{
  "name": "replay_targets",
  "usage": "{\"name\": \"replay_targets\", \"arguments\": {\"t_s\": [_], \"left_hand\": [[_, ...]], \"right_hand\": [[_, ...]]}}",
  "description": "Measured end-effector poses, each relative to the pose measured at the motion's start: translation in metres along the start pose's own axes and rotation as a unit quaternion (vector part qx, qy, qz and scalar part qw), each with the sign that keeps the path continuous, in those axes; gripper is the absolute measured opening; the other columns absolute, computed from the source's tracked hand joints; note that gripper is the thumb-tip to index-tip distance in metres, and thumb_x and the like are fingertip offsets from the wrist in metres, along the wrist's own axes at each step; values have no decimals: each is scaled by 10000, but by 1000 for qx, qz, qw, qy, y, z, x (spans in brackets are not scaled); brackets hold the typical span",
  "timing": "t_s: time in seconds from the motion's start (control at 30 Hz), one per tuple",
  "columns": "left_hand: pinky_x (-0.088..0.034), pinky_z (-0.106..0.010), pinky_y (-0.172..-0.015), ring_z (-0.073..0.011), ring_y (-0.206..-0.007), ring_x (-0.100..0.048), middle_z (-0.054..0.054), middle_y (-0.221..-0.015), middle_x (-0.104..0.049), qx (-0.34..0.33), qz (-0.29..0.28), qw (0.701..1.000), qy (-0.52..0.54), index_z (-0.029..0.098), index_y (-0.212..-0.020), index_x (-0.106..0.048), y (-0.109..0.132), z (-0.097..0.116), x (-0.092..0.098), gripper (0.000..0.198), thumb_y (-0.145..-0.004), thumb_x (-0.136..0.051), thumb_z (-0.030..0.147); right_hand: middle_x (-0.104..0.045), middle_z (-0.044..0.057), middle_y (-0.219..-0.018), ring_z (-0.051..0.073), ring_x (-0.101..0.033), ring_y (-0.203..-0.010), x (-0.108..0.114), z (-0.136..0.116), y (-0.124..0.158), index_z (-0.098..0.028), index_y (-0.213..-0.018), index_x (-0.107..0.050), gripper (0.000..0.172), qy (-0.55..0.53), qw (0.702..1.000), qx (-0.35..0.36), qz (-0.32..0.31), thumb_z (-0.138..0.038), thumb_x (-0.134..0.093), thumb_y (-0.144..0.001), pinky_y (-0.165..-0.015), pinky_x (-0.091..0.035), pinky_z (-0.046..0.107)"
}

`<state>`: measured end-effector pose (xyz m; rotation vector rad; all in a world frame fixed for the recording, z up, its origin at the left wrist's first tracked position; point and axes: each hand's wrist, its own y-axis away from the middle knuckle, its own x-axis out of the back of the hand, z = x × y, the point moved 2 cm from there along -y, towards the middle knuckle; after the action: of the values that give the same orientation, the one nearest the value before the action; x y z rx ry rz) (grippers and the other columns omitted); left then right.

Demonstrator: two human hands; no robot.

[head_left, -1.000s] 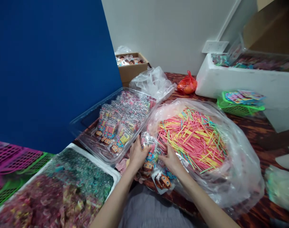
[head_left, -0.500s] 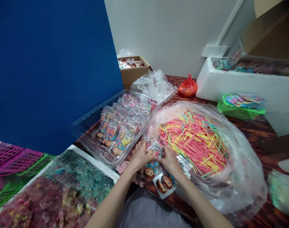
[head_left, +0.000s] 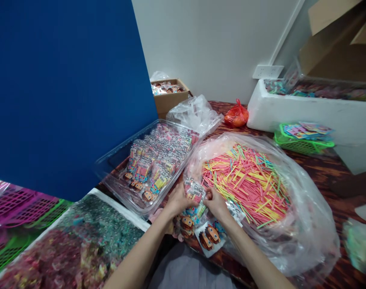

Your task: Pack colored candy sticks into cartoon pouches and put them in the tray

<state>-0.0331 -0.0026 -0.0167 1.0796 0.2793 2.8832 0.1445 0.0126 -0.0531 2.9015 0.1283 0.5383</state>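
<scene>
My left hand (head_left: pixel 178 201) is closed around a small bunch of clear printed packets (head_left: pixel 192 192), which carry a cartoon figure and a label. At the right edge of this bunch, the fingers of my right hand (head_left: pixel 215 202) are curled in a pinch on a packet, partly hidden. Below my hands, more cartoon packets (head_left: pixel 211 237) lie at the table's near edge. An open plastic bag (head_left: pixel 309 224) full of thin pink, yellow and green sticks (head_left: pixel 246 180) is just beyond my right hand. Left of it, a clear tray (head_left: pixel 135 212) holds rows of similar packets.
A blue panel (head_left: pixel 65 88) stands at the left. Below it are a bin of shredded coloured material (head_left: pixel 89 233) and pink baskets (head_left: pixel 17 204). Farther back are a cardboard box (head_left: pixel 167 102), a red bag (head_left: pixel 237 114), a green basket (head_left: pixel 306 144) and a white foam box (head_left: pixel 306 112).
The view has tilted slightly, so the scene sits a little lower. My right hand's fingers have shifted a little at the packets' edge; my left hand keeps its hold.
</scene>
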Motion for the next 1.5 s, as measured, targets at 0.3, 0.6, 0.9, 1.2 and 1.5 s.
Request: {"name": "replay_targets", "arguments": {"t_s": [0.3,0.6,0.9,1.2,1.5], "left_hand": [[-459,-332,-849,-282,-1042,-594,-74,-1094,-590,-7,-14,1000,-27,197,-1147,-566,4,-1,5,688,-543,-833,391],[-465,-319,-804,-233,-912,-646,-22,-1004,-686,-38,-12,994,99,209,-1180,-517,18,-9,2,647,-607,-808,286],[-437,-382,-923,-280,-1086,-595,-73,-1132,-641,-70,49,996,20,227,-1203,-530,37,5,6,613,-647,-784,264],[-423,-409,-990,-281,-1126,-575,-78,-1204,-618,-61,41,988,135,226,-1299,-435,47,-2,15,797,-602,-823,225],[-407,-382,-1021,-278,-1148,-558,-80,-1209,-615,-105,-46,968,224,172,-1218,-567,34,-4,16,685,-577,-805,140]], "right_hand": [[-638,-43,-692,180,-605,-614,-9,-1,-5,-229,-850,-544,370,-84,995,-33,-32,-133,-569,-493,-549,-456,271],[-706,-17,-769,208,-664,-744,-9,-14,3,-204,-833,-629,365,-228,971,-45,-54,-114,-570,-484,-708,-528,314],[-694,51,-1018,242,-630,-990,-8,-18,21,-188,-1034,-640,436,-73,996,39,41,-155,-538,-612,-886,-491,386],[-650,15,-859,207,-616,-819,0,-36,31,-201,-927,-625,280,-154,982,90,-58,-203,-603,-648,-785,-485,332],[-657,26,-870,218,-609,-837,1,-35,26,-193,-894,-681,264,-176,976,84,-98,-223,-670,-632,-765,-483,318]]}}
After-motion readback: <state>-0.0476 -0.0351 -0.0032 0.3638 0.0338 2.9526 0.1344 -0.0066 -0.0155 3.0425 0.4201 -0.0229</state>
